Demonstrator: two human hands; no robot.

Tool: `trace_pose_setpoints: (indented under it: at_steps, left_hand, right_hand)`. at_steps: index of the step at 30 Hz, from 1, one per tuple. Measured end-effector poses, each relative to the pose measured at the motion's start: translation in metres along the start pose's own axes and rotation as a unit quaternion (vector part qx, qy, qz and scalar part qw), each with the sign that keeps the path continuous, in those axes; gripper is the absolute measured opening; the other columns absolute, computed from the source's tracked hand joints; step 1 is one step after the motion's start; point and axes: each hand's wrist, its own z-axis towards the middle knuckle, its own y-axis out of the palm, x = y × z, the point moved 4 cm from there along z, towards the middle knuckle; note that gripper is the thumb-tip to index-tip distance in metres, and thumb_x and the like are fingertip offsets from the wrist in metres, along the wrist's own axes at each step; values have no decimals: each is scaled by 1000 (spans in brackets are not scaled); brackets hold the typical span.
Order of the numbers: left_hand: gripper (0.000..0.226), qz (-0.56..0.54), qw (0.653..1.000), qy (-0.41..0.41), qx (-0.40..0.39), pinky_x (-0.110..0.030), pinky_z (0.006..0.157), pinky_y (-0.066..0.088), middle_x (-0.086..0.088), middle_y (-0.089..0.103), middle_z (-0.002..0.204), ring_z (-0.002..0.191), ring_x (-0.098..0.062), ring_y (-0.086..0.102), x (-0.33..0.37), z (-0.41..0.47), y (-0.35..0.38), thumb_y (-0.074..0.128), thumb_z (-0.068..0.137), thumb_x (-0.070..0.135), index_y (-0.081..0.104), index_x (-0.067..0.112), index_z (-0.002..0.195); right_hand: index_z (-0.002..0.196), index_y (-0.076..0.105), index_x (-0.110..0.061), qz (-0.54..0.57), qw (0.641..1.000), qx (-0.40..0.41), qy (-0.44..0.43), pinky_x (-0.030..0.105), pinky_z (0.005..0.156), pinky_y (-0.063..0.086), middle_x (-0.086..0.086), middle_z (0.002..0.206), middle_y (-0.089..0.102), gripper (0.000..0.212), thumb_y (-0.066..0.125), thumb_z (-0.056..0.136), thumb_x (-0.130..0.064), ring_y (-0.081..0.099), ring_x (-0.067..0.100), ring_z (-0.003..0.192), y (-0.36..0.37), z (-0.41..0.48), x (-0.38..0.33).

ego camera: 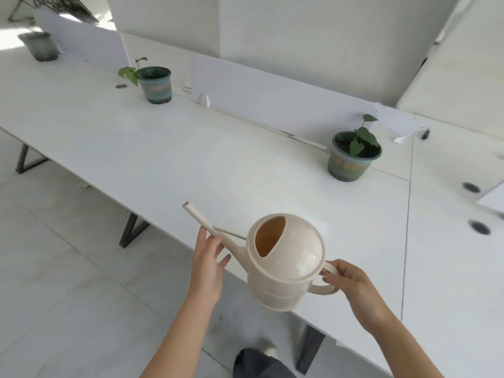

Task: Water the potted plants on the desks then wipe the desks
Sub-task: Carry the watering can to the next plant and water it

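One long white desk [191,159] runs across in front of me, with low white dividers [272,99] along its far side. Over its near edge I hold the watering can [286,263]. It is glossy cream plastic, round-bodied, with a domed top, an oval fill hole showing a tan inside, and a thin straight spout pointing up to the left. Three green banded pots stand on the desk. The near pot [351,162] and middle pot [156,84] carry small leafy stems; the far pot [41,46] is blurred. My right hand [351,287] curls around the loop handle. My left hand [207,266] has straight fingers touching the spout.
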Motion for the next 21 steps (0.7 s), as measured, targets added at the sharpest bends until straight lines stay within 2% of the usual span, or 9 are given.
trace_pose_setpoints:
  at_steps: [4, 6, 8, 11, 14, 16, 17, 19, 21]
  left_hand:
    - [40, 23, 998, -11, -49, -42, 97, 39, 5, 57, 108, 109, -20, 54, -6, 30, 47, 46, 93, 15, 46, 36, 126]
    - [45, 43, 996, -12, -78, -44, 102, 35, 5, 56, 114, 116, -19, 52, -8, 43, 73, 46, 93, 16, 42, 36, 133]
    - [49, 58, 994, -16, -94, -46, 108, 29, 4, 55, 123, 125, -19, 46, -13, 59, 95, 45, 93, 17, 36, 34, 138]
    - [55, 63, 992, -31, -109, -47, 110, 27, -5, 51, 131, 126, -25, 45, -21, 77, 131, 45, 92, 14, 27, 24, 143]
    - [58, 51, 988, -52, -133, -46, 106, 31, -2, 51, 119, 103, -21, 51, -29, 88, 171, 44, 92, 13, 22, 26, 144]
    - [52, 67, 983, -54, -163, -47, 104, 33, 2, 49, 113, 98, -19, 50, -34, 98, 197, 46, 91, 16, 31, 30, 139]
    - [47, 82, 978, -53, -183, -47, 102, 35, 2, 49, 109, 98, -19, 49, -37, 105, 210, 46, 89, 17, 39, 31, 133]
    - [36, 100, 969, -61, -217, -41, 90, 41, -1, 47, 96, 95, -21, 47, -43, 115, 235, 42, 89, 13, 51, 35, 116]
    - [33, 105, 958, -90, -249, -36, 78, 43, -3, 45, 91, 92, -22, 44, -49, 121, 257, 39, 89, 10, 54, 37, 101]
  right_hand:
    - [78, 60, -2, 12, 999, 39, 1, 31, 82, 37, -11, 70, 71, 23, 56, 63, -19, 61, 14, 86, -32, 11, -6]
    - [78, 60, 1, 20, 998, 63, 0, 34, 88, 36, -10, 67, 70, 25, 57, 63, -19, 63, 4, 78, -49, 17, -9]
    - [79, 61, 2, 26, 995, 92, -5, 37, 92, 36, -8, 68, 70, 22, 60, 66, -16, 63, 2, 75, -65, 24, -12]
    - [80, 63, -1, 27, 989, 144, -13, 43, 95, 39, -3, 74, 70, 6, 58, 82, -3, 62, 24, 92, -87, 31, -15]
    - [76, 62, -4, 44, 978, 204, -4, 43, 92, 43, -4, 71, 68, 12, 54, 85, -4, 61, 34, 102, -104, 33, -15]
    - [72, 63, -10, 56, 971, 234, -3, 40, 87, 46, -4, 70, 70, 13, 59, 83, -12, 62, 34, 101, -113, 32, -18]
    - [69, 65, -14, 57, 967, 250, -3, 41, 86, 47, -1, 72, 71, 12, 64, 78, -22, 63, 33, 100, -117, 32, -21]
    - [70, 67, -17, 48, 957, 285, 0, 47, 89, 46, 14, 84, 70, 18, 67, 68, -35, 64, 33, 98, -126, 32, -26]
    - [72, 66, -14, 40, 945, 326, 5, 52, 91, 44, 24, 90, 66, 10, 66, 78, -22, 62, 36, 98, -134, 32, -31]
